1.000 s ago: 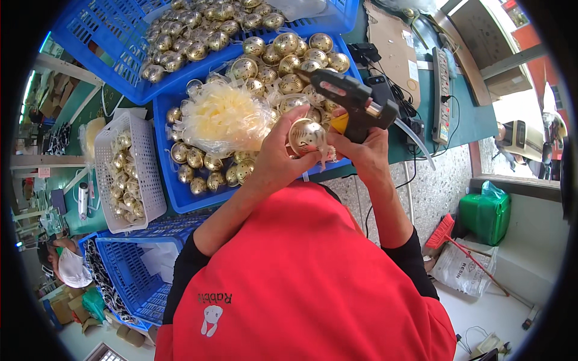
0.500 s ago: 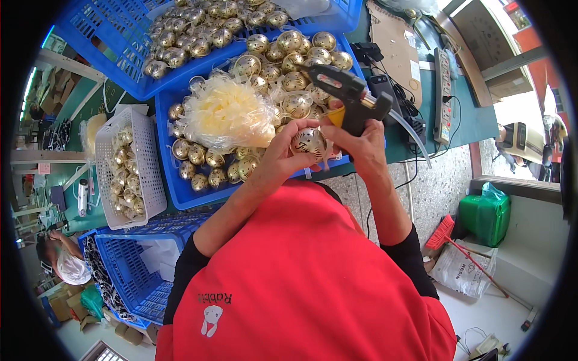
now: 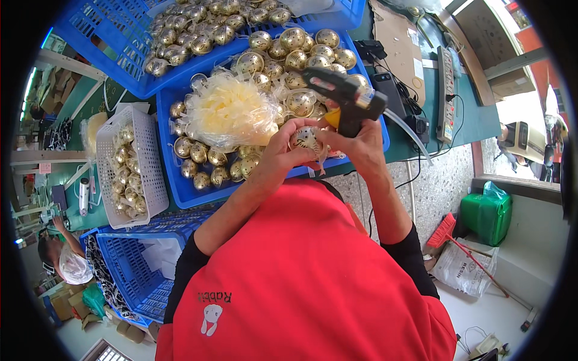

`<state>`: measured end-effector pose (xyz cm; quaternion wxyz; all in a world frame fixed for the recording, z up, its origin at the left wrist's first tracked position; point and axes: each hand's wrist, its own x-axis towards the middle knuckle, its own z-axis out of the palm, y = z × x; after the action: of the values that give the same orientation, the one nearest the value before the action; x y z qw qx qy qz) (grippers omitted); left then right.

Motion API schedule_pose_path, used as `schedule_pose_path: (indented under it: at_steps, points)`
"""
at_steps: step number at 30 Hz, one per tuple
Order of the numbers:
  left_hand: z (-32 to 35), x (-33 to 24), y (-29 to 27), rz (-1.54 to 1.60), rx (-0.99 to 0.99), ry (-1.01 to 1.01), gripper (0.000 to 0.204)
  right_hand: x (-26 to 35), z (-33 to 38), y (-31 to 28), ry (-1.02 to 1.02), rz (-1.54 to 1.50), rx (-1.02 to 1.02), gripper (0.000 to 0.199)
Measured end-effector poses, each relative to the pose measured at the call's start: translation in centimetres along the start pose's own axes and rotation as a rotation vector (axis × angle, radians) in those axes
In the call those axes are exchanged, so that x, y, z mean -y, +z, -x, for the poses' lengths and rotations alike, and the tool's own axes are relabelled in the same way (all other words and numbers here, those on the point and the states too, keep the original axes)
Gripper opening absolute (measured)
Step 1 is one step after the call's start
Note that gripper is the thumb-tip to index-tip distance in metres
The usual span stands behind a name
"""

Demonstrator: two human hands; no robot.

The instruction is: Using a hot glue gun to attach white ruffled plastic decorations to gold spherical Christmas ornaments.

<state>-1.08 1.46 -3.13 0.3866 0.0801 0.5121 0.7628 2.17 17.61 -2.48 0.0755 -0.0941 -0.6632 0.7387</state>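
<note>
A: Nearest the viewer, what do the hands hold?

B: The left hand (image 3: 278, 157) cups a gold, patterned metal ball ornament (image 3: 305, 139) in curled fingers, above the near edge of the blue plastic crate (image 3: 180, 195). The right hand (image 3: 361, 144) is closed round the grip of a black and yellow glue gun (image 3: 346, 99), nozzle near the ball.

A: How should the ball handle?

B: Probably light, hollow, stiff, and smooth enough to slip; best held round its middle, away from fresh glue.

A: And beyond?

B: A crinkled clear bag of pale yellow filling (image 3: 232, 111) lies on loose gold balls in the crate. Left stands a white lattice basket (image 3: 153, 174) of gold balls; right, on the green table (image 3: 469, 123), a white power strip (image 3: 445, 93). A flat brown cardboard piece (image 3: 397, 45) lies farthest.
</note>
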Motion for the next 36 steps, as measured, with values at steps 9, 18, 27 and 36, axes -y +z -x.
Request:
schedule_pose_path:
  at_steps: [9,18,27,36]
  points:
    - [-0.3,0.3,-0.6,0.03,0.019,-0.059,0.045,0.6,-0.6,-0.7,0.12,-0.083,0.022,0.035]
    - [-0.7,0.7,-0.4,0.22,0.01,-0.07,0.054,0.7,-1.2,-0.1,0.168,-0.39,-0.118,0.028]
    - [-1.5,1.2,0.1,0.004,-0.025,-0.05,0.057,1.2,-0.7,0.9,0.076,-0.325,-0.268,0.028]
    - [-1.9,1.5,0.0,-0.055,-0.085,-0.1,0.04,0.4,-1.0,0.6,0.002,-0.154,-0.331,0.029]
